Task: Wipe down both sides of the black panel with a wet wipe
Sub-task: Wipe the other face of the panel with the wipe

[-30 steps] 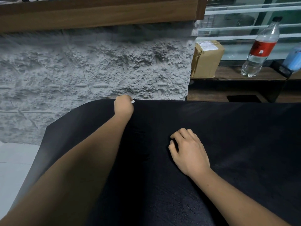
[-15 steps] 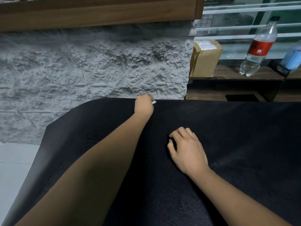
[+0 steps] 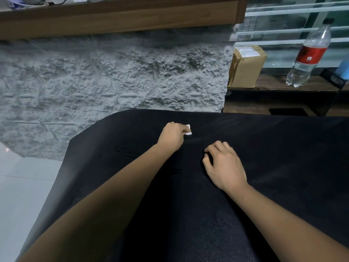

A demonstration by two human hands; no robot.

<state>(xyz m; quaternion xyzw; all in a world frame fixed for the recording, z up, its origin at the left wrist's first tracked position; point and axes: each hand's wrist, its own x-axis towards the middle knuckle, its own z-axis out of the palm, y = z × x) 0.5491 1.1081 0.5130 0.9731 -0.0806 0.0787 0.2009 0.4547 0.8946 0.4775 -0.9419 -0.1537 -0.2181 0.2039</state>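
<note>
Two hands sit on the broad matte black panel (image 3: 283,157): left hand (image 3: 172,136) pinches a small white wet wipe (image 3: 188,130) near the panel's far edge; right hand (image 3: 224,165) rests mid-panel, fingers loosely bent, empty. Likely stiff and awkward; flip it by opposite edges.

We note a rough grey wall (image 3: 113,76) under a wooden shelf (image 3: 120,17), pale floor (image 3: 22,186) at left, and a barred window (image 3: 283,25) above a wooden ledge (image 3: 273,83) at right.
</note>
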